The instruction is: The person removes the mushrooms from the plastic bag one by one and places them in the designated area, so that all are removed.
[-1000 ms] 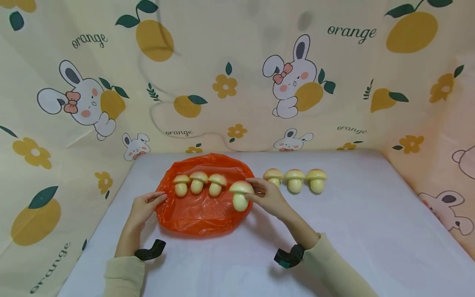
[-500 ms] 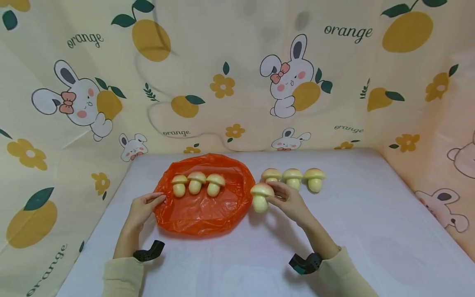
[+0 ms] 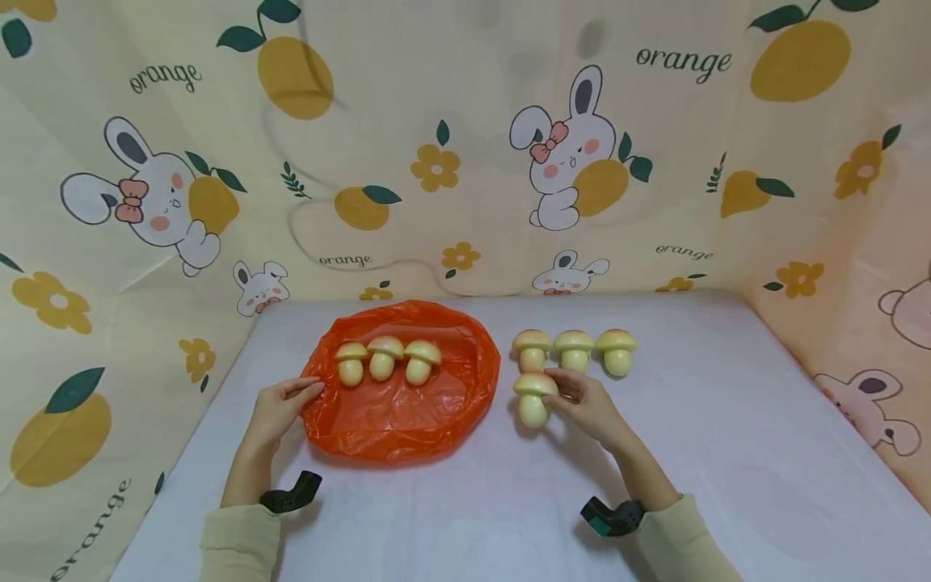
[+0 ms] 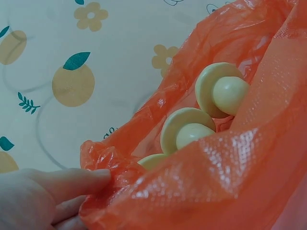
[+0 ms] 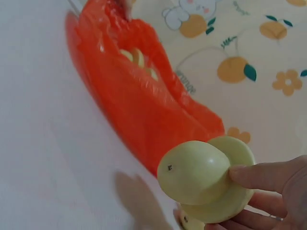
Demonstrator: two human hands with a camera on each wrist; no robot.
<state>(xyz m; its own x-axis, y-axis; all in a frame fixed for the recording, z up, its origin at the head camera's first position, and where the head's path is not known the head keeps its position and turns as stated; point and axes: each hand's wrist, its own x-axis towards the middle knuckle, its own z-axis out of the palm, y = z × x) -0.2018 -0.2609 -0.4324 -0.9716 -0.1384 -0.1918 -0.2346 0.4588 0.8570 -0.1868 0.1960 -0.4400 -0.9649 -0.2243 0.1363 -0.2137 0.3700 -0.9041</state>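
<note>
Three toy mushrooms (image 3: pixel 385 361) with tan caps and pale stems lie in a row inside an open red plastic bag (image 3: pixel 400 444). My left hand (image 3: pixel 280 408) pinches the bag's left rim between thumb and fingers, as the left wrist view also shows at the crumpled edge. To the right of the bag, my right hand (image 3: pixel 591 408) holds another toy mushroom (image 3: pixel 533 411) by its cap, stem downward, above the table. In the right wrist view this held mushroom (image 5: pixel 194 172) partly covers the bag.
Behind the held mushroom, three more toy mushrooms (image 3: pixel 617 353) stand in a row on the white table (image 3: pixel 451 525). A patterned cloth (image 3: pixel 465 162) with rabbits and oranges rises at the back and sides.
My right hand has carried the mushroom from over the bag's right side out to the right and slightly toward me. The left hand stays on the bag's rim.
</note>
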